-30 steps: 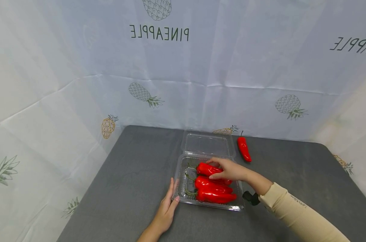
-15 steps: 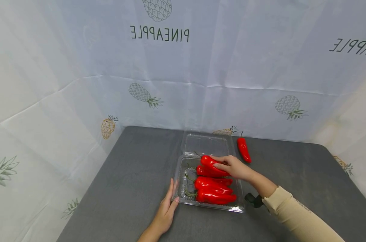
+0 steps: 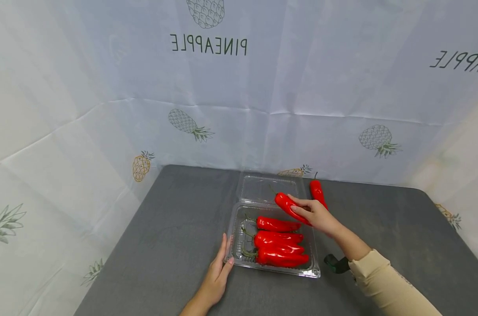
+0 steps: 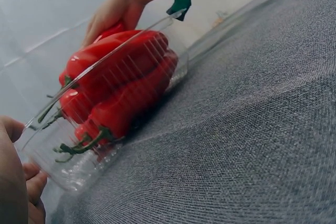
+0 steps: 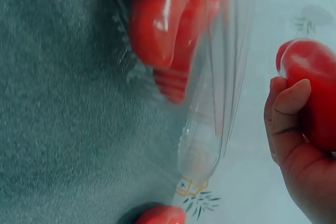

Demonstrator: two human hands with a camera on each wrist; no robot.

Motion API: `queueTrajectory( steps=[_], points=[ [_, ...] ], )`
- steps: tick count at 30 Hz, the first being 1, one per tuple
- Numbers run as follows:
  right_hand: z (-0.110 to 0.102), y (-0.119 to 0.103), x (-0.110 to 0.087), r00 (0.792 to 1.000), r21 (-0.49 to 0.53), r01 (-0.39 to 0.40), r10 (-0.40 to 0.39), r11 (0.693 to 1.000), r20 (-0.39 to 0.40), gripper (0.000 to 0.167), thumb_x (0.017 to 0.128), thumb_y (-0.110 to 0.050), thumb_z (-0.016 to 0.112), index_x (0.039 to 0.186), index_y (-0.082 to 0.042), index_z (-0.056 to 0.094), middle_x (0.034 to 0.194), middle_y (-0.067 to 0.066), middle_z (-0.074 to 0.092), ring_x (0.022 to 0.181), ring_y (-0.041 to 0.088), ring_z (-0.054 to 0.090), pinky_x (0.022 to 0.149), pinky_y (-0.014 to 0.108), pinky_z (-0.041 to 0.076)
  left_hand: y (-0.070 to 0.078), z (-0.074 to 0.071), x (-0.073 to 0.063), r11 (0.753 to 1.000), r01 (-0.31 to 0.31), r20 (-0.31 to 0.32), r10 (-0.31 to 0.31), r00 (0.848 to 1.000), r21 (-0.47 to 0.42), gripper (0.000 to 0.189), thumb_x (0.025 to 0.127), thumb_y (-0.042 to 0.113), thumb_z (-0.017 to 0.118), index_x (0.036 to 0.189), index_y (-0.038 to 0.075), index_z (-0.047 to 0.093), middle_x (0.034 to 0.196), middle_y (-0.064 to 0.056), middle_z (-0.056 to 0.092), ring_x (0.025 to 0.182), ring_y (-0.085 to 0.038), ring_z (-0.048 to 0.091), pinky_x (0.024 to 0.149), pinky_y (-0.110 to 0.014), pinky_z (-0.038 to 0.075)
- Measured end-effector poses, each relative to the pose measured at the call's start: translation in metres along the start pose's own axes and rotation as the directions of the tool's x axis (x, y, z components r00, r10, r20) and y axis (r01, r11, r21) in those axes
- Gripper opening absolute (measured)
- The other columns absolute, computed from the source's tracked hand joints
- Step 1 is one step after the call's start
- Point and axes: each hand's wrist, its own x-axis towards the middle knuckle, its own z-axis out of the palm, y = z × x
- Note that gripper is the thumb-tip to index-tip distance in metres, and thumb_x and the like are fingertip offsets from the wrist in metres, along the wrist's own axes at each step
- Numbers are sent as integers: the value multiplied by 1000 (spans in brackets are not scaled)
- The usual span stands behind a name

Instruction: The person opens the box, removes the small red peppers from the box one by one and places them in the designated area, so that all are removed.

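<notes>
My right hand [image 3: 321, 216] grips a red pepper [image 3: 288, 205] with its thumb and fingers, holding it tilted above the far right part of a clear plastic clamshell container [image 3: 234, 218]. In the right wrist view, that pepper [image 5: 315, 87] sits between thumb and fingers. Several red peppers [image 3: 278, 224] lie side by side in the container, their green stems [image 4: 79, 145] pointing left. At the container's near left corner, my left hand [image 3: 215, 277] pinches the wall. In the left wrist view, the thumb is at the rim and the fingers [image 4: 35, 182] are below it.
The hinged lid [image 3: 270, 188] lies open behind the container. Another red pepper [image 3: 316, 189] rests on the dark grey table [image 3: 176, 232] right of the lid, partly hidden by my right hand. A white pineapple-print curtain [image 3: 239, 87] hangs behind the table.
My right hand has lifted a pepper up from those in the container and moved it back and to the right. The left hand has stayed at the container's corner.
</notes>
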Motion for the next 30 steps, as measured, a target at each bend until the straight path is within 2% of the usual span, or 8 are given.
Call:
queueTrajectory(
  steps=[2,5,13,19,24,30],
  points=[
    [-3,3,1,1000,-2,-2,2,1000,-25,53,92,-27,58,138,-6,44,131,20,54,79,17,50,56,22,41,0,0,0,1000,-1,0,1,1000,1,61,95,3,44,146,-6,13,144,-25,35,136,0,21,106,-4,12],
    [-6,7,2,998,-4,-12,11,1000,-54,53,92,-28,57,138,-5,44,130,21,54,78,18,49,57,22,41,0,0,0,1000,-5,-2,5,1000,-1,61,95,2,44,146,-7,13,144,-25,36,136,1,21,106,-4,12],
    [-16,15,4,986,-5,-103,102,995,-131,54,94,-33,53,139,-7,41,127,26,54,89,22,46,62,23,44,1,-1,0,1000,5,1,-5,1000,-8,62,95,3,44,147,-3,12,144,-25,35,136,0,21,106,-4,12],
    [-24,22,7,971,54,-173,179,984,-156,56,95,-37,50,142,-9,36,129,28,49,90,24,45,60,24,43,1,-1,0,1000,25,3,-25,1000,-9,62,95,4,44,148,-1,12,145,-23,35,136,1,21,106,-3,12],
    [-29,29,9,958,91,-215,228,972,-176,58,96,-40,47,144,-11,33,131,28,47,85,20,46,62,27,48,1,0,0,1000,8,3,-8,1000,-7,61,95,3,44,147,-3,12,144,-25,35,136,-1,22,106,-4,12],
    [-37,34,11,947,182,-211,247,960,-205,59,97,-39,45,145,-9,30,136,31,43,85,10,63,70,27,53,0,0,0,1000,12,5,-12,1000,-11,61,96,3,43,147,-4,12,145,-23,35,136,-3,22,106,-4,13]
  ],
)
